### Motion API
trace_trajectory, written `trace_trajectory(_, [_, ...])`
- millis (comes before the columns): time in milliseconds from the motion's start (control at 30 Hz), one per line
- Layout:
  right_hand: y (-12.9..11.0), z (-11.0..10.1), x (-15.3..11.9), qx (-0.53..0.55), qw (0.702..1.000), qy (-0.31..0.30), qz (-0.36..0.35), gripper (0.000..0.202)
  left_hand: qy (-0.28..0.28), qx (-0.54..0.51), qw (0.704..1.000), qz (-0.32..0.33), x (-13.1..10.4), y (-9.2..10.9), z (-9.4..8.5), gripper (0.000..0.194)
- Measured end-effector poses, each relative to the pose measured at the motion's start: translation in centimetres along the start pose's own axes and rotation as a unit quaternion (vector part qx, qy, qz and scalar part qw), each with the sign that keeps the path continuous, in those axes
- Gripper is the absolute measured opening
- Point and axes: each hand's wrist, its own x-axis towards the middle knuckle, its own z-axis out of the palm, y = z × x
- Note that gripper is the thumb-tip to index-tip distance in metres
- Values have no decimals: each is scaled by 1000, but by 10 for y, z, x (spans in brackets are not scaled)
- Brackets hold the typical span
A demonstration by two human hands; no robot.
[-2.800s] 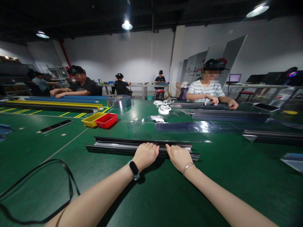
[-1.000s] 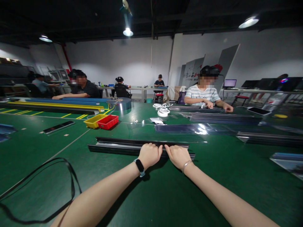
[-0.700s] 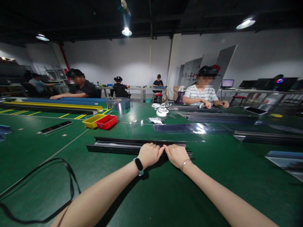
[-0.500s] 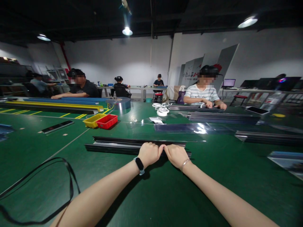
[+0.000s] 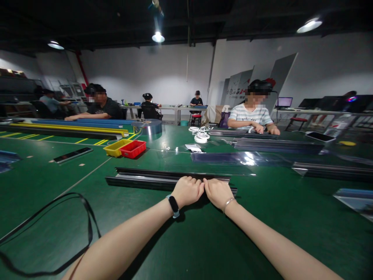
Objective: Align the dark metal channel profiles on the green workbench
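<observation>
A long black channel-shaped profile [image 5: 140, 181] lies crosswise on the green table [image 5: 186, 249], with a pale strip along its inside. My left hand [image 5: 188, 191], with a dark watch at the wrist, is closed over the profile's right part, fingers wrapped round it. Close beside it, my right hand [image 5: 218, 192], wearing a bracelet, grips the same profile near its right end. The two thumbs nearly meet. My fingertips are hidden behind the hands and the profile.
Yellow [image 5: 117, 148] and red [image 5: 133, 149] bins stand beyond the profile at left. A phone [image 5: 72, 154] and a black strap [image 5: 87, 217] lie left. Clear sheets [image 5: 215, 157], white coils [image 5: 201, 137] and other profiles [image 5: 276, 145] lie beyond. A person [image 5: 255, 112] works across the table.
Both hands stay on the profile. My left thumb has come down from its raised, bent pose and a small gap now shows between the hands. The view has shifted slightly.
</observation>
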Motion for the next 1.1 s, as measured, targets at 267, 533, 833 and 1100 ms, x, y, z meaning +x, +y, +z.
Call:
trace_trajectory(267, [3,-3,4,-2,998,-38,-41,44,2,-3,999,-35,2,2,3,40])
trace_trajectory(533, [4,-1,2,-7,999,-32,-26,48,12,13,998,-60,2,0,5,44])
trace_trajectory(833, [4,-1,2,-13,997,-42,-56,45,14,5,999,-33,2,0,4,42])
trace_trajectory(1100, [4,1,3,17,998,-48,-40,43,4,-1,1000,-23,1,-1,5,40])
